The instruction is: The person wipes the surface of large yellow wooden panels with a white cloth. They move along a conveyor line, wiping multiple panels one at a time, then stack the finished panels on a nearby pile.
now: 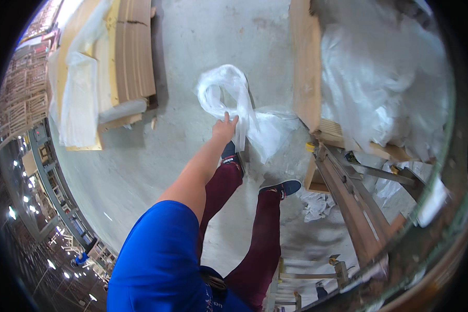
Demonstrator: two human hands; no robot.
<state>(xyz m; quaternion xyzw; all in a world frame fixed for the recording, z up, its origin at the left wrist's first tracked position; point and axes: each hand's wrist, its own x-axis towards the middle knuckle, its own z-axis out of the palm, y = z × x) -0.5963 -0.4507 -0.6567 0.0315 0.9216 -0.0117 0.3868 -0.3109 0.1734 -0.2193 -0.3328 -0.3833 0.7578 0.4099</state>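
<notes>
A loose length of clear plastic film (pixel 222 75) curls into a loop above the grey concrete floor, in front of my feet. More of the film spreads out to the right of the loop. My left hand (pixel 225 128) reaches down to the near side of the loop, its fingertips at the film's edge. Two fingers are stretched out and spread apart, and I see no film gripped between them. The rest of the fingers are partly hidden. My right hand is out of view.
At the left stands a stack of brown boards (pixel 134 60) partly draped in plastic. A wooden-sided bin (pixel 305 67) full of plastic film (pixel 385 78) stands at the right. Nearer are a wooden frame (pixel 348 200) and crumpled plastic (pixel 317 204) beside my shoe (pixel 286 187).
</notes>
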